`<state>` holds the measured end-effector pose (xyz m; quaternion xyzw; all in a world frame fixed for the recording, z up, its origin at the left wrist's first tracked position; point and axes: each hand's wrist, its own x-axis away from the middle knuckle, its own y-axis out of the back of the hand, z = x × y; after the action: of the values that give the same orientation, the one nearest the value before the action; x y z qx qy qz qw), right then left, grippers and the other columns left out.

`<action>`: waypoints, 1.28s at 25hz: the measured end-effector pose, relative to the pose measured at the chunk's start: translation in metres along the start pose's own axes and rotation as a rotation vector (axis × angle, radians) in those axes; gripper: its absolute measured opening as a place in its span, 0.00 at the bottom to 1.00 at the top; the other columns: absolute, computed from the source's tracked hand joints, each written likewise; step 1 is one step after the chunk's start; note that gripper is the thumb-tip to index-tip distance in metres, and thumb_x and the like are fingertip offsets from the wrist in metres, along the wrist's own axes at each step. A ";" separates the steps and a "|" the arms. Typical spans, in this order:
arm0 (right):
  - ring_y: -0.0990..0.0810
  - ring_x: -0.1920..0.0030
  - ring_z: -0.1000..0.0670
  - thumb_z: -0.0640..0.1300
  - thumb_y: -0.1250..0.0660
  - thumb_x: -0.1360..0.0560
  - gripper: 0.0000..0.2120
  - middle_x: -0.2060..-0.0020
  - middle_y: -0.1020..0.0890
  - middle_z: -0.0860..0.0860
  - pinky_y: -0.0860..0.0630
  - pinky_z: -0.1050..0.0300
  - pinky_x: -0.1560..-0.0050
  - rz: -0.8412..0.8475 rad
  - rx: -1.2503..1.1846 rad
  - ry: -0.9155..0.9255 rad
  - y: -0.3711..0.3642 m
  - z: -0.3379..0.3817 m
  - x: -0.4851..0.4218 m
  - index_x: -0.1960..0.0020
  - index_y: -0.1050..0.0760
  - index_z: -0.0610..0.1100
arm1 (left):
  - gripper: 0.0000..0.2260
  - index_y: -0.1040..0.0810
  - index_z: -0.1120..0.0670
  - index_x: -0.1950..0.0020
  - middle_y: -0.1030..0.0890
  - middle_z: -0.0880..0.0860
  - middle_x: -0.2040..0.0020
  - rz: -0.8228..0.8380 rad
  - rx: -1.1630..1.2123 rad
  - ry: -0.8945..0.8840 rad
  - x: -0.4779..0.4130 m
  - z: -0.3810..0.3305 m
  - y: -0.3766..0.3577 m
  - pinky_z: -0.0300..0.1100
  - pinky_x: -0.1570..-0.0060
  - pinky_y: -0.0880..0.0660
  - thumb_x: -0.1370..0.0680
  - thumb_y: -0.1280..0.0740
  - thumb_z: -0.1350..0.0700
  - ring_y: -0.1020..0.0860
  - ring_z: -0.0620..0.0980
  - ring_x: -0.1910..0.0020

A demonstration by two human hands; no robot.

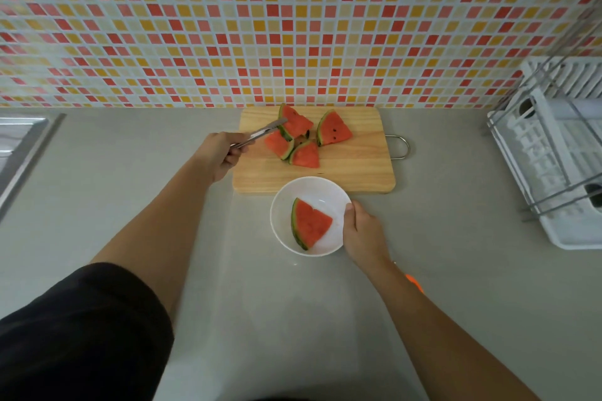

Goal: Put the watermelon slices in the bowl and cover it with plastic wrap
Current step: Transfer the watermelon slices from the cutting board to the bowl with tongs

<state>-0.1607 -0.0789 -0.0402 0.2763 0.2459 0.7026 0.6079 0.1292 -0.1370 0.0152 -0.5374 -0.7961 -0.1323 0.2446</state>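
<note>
Grey counter (130,189) under mosaic tiles (293,26); left fingers (234,156) around tongs (260,133), right fingers (349,208) around bowl (312,184)

Grey counter (130,205) beneath a red-and-yellow mosaic tile wall (293,26).

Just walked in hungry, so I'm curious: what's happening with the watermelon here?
A person is moving watermelon from a board into a bowl. The left hand holds metal tongs, whose tips are at the four slices lying on the wooden board. The right hand holds the white bowl by its rim on the counter, just in front of the board. One slice already lies in the bowl, which is not yet covered.
</note>
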 end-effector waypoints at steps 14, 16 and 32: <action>0.23 0.57 0.37 0.49 0.51 0.20 0.16 0.60 0.20 0.38 0.33 0.51 0.61 0.007 -0.003 -0.034 0.001 0.000 -0.001 0.58 0.31 0.42 | 0.12 0.16 0.58 0.63 0.20 0.50 0.71 0.203 -1.093 -0.205 0.096 0.026 -0.012 0.37 0.70 0.31 0.26 0.30 0.51 0.27 0.47 0.71; 0.24 0.59 0.38 0.49 0.51 0.20 0.16 0.61 0.20 0.39 0.34 0.52 0.62 0.007 -0.013 -0.030 0.001 0.001 0.000 0.60 0.31 0.43 | 0.13 0.15 0.54 0.62 0.18 0.48 0.68 0.169 -1.268 -0.265 0.100 0.011 -0.008 0.35 0.66 0.32 0.26 0.31 0.46 0.25 0.42 0.67; 0.27 0.62 0.42 0.47 0.50 0.20 0.15 0.67 0.25 0.46 0.36 0.53 0.62 -0.011 0.006 0.000 0.001 0.000 0.000 0.57 0.29 0.41 | 0.10 0.20 0.63 0.57 0.26 0.55 0.70 -0.086 -0.298 0.015 0.027 0.034 -0.017 0.33 0.80 0.39 0.25 0.31 0.56 0.34 0.45 0.77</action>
<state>-0.1614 -0.0795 -0.0396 0.2765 0.2496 0.6985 0.6110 0.0974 -0.1058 0.0015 -0.5320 -0.7881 -0.2637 0.1621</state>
